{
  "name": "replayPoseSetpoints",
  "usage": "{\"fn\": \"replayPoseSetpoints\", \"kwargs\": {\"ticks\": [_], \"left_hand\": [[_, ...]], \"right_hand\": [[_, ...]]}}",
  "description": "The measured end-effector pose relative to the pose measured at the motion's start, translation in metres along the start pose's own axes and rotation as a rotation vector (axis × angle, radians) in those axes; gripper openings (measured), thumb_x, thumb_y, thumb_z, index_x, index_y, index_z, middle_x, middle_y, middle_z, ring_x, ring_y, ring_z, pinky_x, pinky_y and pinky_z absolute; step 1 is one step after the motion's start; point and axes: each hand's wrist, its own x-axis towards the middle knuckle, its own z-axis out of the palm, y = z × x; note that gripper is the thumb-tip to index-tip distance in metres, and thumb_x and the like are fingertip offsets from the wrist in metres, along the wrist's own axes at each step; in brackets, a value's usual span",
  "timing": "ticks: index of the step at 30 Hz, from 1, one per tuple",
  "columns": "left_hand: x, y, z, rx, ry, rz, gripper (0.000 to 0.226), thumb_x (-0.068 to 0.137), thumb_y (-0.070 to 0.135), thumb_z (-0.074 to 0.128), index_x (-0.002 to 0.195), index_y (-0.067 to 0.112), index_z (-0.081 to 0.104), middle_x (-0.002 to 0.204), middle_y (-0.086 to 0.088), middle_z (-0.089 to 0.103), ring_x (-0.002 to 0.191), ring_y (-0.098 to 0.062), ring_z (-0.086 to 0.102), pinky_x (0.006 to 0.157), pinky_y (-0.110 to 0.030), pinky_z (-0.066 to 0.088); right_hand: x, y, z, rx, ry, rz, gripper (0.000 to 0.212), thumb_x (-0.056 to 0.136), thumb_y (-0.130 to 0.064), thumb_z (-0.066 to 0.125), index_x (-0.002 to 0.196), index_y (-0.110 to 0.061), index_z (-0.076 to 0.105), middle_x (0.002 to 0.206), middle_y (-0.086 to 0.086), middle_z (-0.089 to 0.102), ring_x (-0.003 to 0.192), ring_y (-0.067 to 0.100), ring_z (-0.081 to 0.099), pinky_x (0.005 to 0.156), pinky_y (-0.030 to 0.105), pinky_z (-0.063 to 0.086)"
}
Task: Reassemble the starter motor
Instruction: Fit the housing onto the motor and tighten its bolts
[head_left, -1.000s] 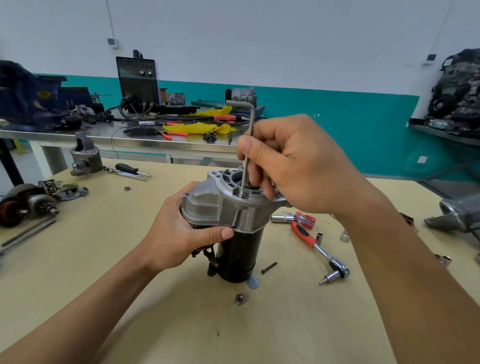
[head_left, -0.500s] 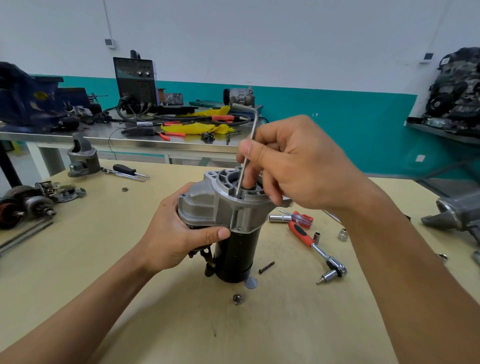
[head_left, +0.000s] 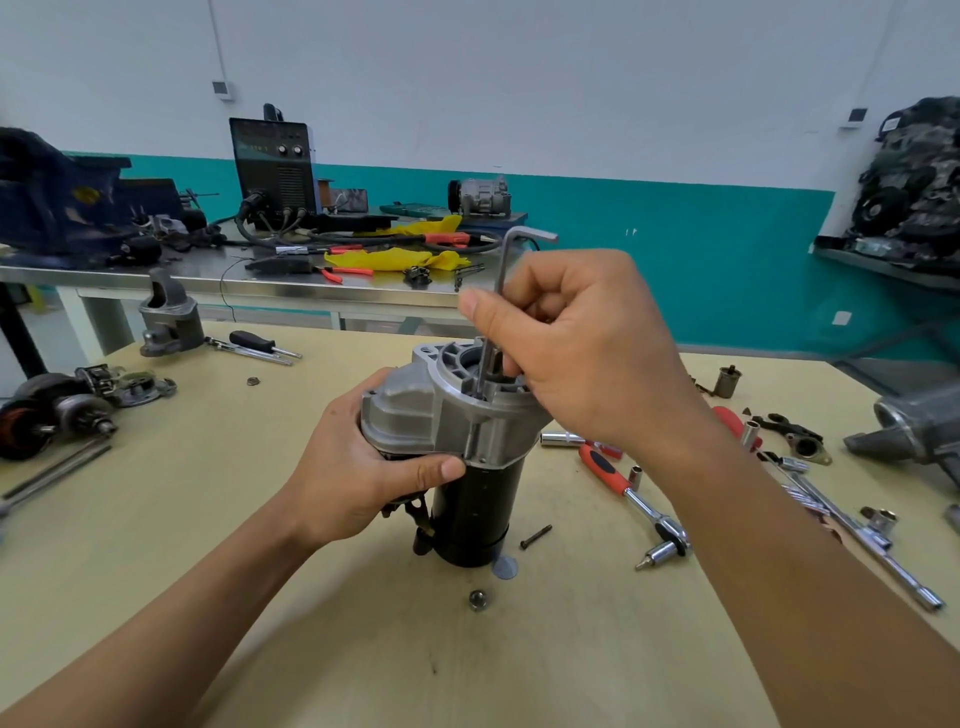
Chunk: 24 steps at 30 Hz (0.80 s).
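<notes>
Head view: starter motor (head_left: 478, 509), which I judge heavy and stiff, stands upright on the tabletop (head_left: 260, 597), my left hand (head_left: 358, 467) gripping its cast housing (head_left: 415, 415), right hand (head_left: 582, 348) pinching the hex key (head_left: 503, 270).

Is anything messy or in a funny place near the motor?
Yes. A black screw and a nut lie loose on the table beside the motor. A grey disc pokes out from under its base, so it may not stand flat.
</notes>
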Motion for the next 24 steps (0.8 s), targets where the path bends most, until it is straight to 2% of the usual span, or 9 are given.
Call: {"fn": "replayPoseSetpoints", "kwargs": {"ticks": [2, 5, 7, 9, 12, 15, 18, 20, 24], "left_hand": [[0.0, 0.0, 0.0, -0.003, -0.003, 0.004, 0.076, 0.059, 0.025, 0.086, 0.127, 0.005, 0.058, 0.116, -0.007, 0.073, 0.109, -0.022, 0.07, 0.09, -0.025, 0.055], [0.0, -0.001, 0.0, -0.007, -0.012, 0.012, 0.074, 0.06, 0.024, 0.086, 0.126, 0.005, 0.059, 0.116, -0.008, 0.073, 0.108, -0.022, 0.07, 0.089, -0.025, 0.055], [0.0, -0.001, 0.0, -0.008, -0.017, 0.016, 0.073, 0.06, 0.024, 0.086, 0.125, 0.004, 0.059, 0.115, -0.008, 0.074, 0.107, -0.022, 0.07, 0.088, -0.024, 0.055], [0.0, -0.001, -0.001, -0.004, -0.023, 0.017, 0.071, 0.06, 0.024, 0.086, 0.124, 0.005, 0.059, 0.114, -0.007, 0.074, 0.106, -0.02, 0.07, 0.087, -0.023, 0.054], [0.0, -0.002, -0.002, 0.022, -0.031, 0.021, 0.073, 0.06, 0.027, 0.087, 0.124, 0.007, 0.059, 0.114, -0.005, 0.074, 0.106, -0.018, 0.07, 0.086, -0.021, 0.054], [-0.001, -0.002, -0.001, 0.021, -0.023, 0.029, 0.08, 0.063, 0.047, 0.088, 0.126, 0.009, 0.057, 0.115, -0.003, 0.073, 0.106, -0.016, 0.07, 0.085, -0.019, 0.053], [-0.004, -0.004, 0.001, -0.03, 0.01, 0.004, 0.08, 0.072, 0.066, 0.074, 0.13, 0.014, 0.055, 0.117, -0.003, 0.071, 0.109, -0.018, 0.068, 0.089, -0.026, 0.054], [-0.005, -0.005, 0.003, -0.054, 0.055, -0.019, 0.066, 0.08, 0.066, 0.064, 0.126, 0.02, 0.057, 0.113, -0.001, 0.071, 0.102, -0.016, 0.069, 0.08, -0.027, 0.056], [-0.006, -0.008, 0.007, -0.041, 0.122, -0.003, 0.058, 0.083, 0.07, 0.058, 0.109, 0.019, 0.057, 0.09, 0.006, 0.07, 0.079, -0.008, 0.064, 0.063, -0.019, 0.051]], "right_hand": [[-0.001, 0.0, 0.001, 0.019, 0.017, 0.006, 0.032, 0.091, -0.027, 0.072, 0.064, -0.014, 0.064, 0.053, 0.006, 0.063, 0.04, 0.007, 0.05, 0.043, 0.018, 0.043], [-0.002, 0.0, 0.0, 0.013, -0.016, 0.009, 0.022, 0.092, -0.026, 0.071, 0.075, -0.013, 0.07, 0.057, 0.007, 0.065, 0.046, 0.015, 0.056, 0.047, 0.025, 0.047], [-0.001, 0.0, -0.002, 0.068, -0.07, 0.036, 0.015, 0.095, -0.025, 0.066, 0.083, -0.018, 0.072, 0.056, 0.003, 0.063, 0.044, 0.007, 0.054, 0.044, 0.017, 0.044], [0.002, 0.001, -0.008, 0.122, -0.14, 0.073, 0.021, 0.099, -0.024, 0.06, 0.085, -0.014, 0.071, 0.053, -0.002, 0.06, 0.042, 0.002, 0.052, 0.043, 0.01, 0.038], [0.005, 0.002, -0.014, 0.068, -0.213, 0.064, 0.027, 0.101, -0.026, 0.056, 0.08, -0.017, 0.071, 0.056, -0.005, 0.063, 0.042, 0.001, 0.053, 0.045, 0.01, 0.038], [0.004, 0.005, -0.011, 0.058, -0.164, 0.023, 0.029, 0.099, -0.026, 0.059, 0.074, -0.018, 0.07, 0.055, -0.005, 0.065, 0.042, 0.002, 0.056, 0.046, 0.01, 0.04], [0.001, 0.006, -0.002, 0.097, -0.072, -0.01, 0.03, 0.097, -0.025, 0.063, 0.071, -0.013, 0.07, 0.051, -0.005, 0.062, 0.039, 0.004, 0.055, 0.044, 0.01, 0.038], [-0.001, 0.007, 0.003, 0.118, -0.029, -0.037, 0.031, 0.097, -0.024, 0.065, 0.069, -0.011, 0.07, 0.051, -0.005, 0.061, 0.039, 0.006, 0.054, 0.043, 0.012, 0.038], [-0.002, 0.009, 0.006, 0.127, 0.033, -0.113, 0.032, 0.095, -0.023, 0.067, 0.067, -0.007, 0.07, 0.051, 0.0, 0.061, 0.041, 0.009, 0.053, 0.042, 0.021, 0.04]]}}
